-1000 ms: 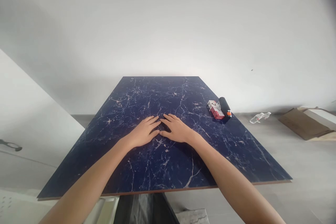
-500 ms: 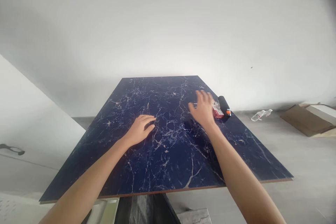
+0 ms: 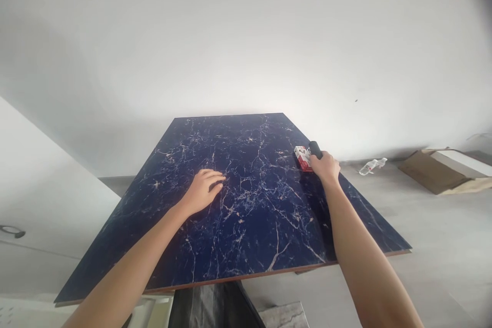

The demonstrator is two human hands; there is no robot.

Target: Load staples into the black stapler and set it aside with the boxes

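My left hand (image 3: 203, 189) rests over the middle of a dark blue marble-patterned tabletop (image 3: 238, 246). Its fingers are loosely stretched and it holds nothing. At the right edge of the tabletop, my right hand (image 3: 326, 168) is closed around the near part of a black roll (image 3: 315, 149). The roll's far end shows beyond the fingers; its near end is hidden by the hand. Just left of it lies a small red-and-white box (image 3: 303, 158), close to my right thumb. Whether the thumb touches the box I cannot tell.
A white wall (image 3: 230, 36) stands behind the tabletop. On the grey floor to the right lie a clear plastic bottle (image 3: 372, 166) and an open cardboard box (image 3: 434, 174). A white panel with a dark handle (image 3: 13, 231) is at the left.
My right hand has moved right, from above the tabletop beside the red-and-white box onto the black roll, and closed on it. My left hand has stayed almost still. The view has shifted slightly.
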